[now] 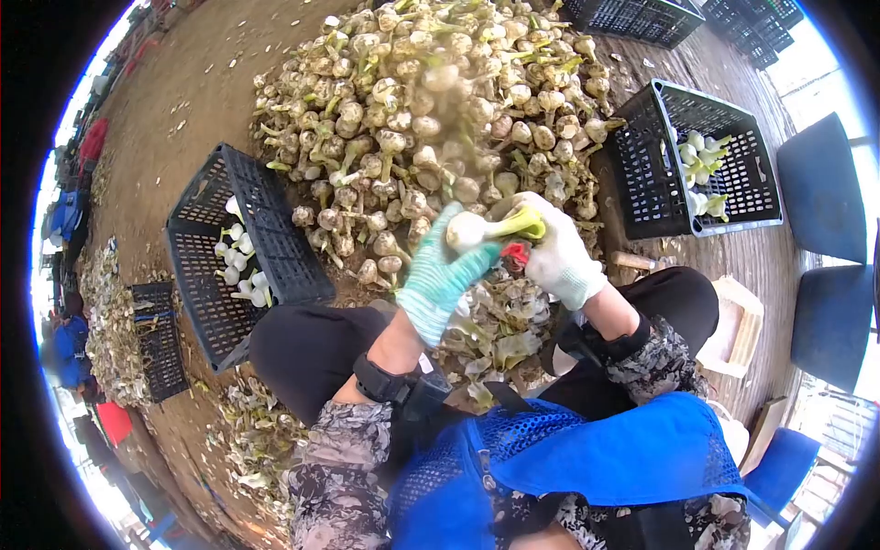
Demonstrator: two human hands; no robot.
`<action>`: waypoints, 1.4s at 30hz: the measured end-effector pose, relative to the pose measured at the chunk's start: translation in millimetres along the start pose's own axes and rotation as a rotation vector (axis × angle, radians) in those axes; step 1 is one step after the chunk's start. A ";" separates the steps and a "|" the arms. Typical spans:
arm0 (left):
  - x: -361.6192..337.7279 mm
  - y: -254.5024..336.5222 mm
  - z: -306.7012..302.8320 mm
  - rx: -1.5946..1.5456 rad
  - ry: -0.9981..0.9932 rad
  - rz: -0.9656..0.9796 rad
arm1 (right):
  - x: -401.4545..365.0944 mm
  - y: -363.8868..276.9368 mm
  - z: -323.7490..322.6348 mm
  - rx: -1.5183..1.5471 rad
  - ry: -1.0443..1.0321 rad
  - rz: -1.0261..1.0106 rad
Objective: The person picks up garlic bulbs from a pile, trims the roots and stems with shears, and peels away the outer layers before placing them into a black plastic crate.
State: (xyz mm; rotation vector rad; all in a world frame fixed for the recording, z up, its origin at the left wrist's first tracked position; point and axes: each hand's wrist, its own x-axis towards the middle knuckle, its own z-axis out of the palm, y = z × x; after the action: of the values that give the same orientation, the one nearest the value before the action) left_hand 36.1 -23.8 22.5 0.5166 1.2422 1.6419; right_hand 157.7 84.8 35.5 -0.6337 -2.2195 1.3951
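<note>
Paired grip: left hand [442,275], in a mint-striped glove, is clasping a pale garlic bulb [466,232], thumb below and fingers behind; right hand [561,252], in a white knit glove, is closing around its yellow-green stem [521,223]. Bulb head is sitting at the left hand's fingers, stem running rightward into the right hand's grip. One small red item [516,256], partly hidden and unclear in kind, is showing between left thumb tip and right hand. Beyond the hands, one large heap of untrimmed garlic [385,137] is spreading over the ground. Beneath, between the knees, a litter of husks and leaves [502,339] is lying. To the left, one black plastic crate [286,243] is standing tilted in view, holding cleaned white bulbs [240,254]; to the right, a second black crate [644,174] is holding cleaned, green-stemmed bulbs [702,165]. Near the right knee, one wooden handle [632,261] is lying beside a pale shallow tray [753,335].
</note>
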 end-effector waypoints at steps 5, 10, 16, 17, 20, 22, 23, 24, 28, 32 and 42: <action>-1.1 29.2 -18.6 -0.332 -0.241 -0.231 | -2.5 15.8 -9.5 1.287 -0.093 0.068; 0.0 24.8 -6.7 0.129 -0.193 0.120 | -9.9 18.3 -9.1 0.697 -0.081 0.059; -3.4 24.5 -13.0 0.075 -0.161 -0.040 | 14.3 5.6 -47.5 -0.383 -0.193 0.335; -1.9 19.1 -14.7 0.131 -0.147 0.107 | 8.3 14.6 -41.5 -0.509 -0.493 0.156; -0.9 30.5 -14.5 0.440 -0.199 0.156 | -6.3 5.2 -24.0 -0.347 -0.352 0.292; -3.8 25.7 -11.8 0.290 -0.186 0.035 | 6.0 9.8 -24.4 0.074 -0.261 0.403; -2.8 25.2 -8.9 0.214 -0.181 -0.015 | 7.4 4.5 -24.0 0.103 -0.215 0.382; -1.9 27.2 -5.9 0.193 -0.184 -0.011 | 11.3 -8.8 -23.2 0.131 -0.171 0.359; -4.9 34.7 -6.0 0.226 -0.133 -0.054 | 8.7 12.1 -24.1 0.553 -0.125 0.306; -0.1 23.3 -7.8 0.375 -0.064 0.019 | 0.3 -20.1 -17.6 -0.183 -0.094 0.104; 4.2 16.7 -14.1 -0.365 -0.080 -0.250 | -14.7 -19.9 11.0 -0.096 -0.066 -0.045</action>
State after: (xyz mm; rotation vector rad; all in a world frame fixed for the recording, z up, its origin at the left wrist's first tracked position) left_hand 15.8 -26.9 31.1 0.1891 0.8813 1.5692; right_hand 160.1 60.6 47.6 -0.5739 -2.3490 1.3114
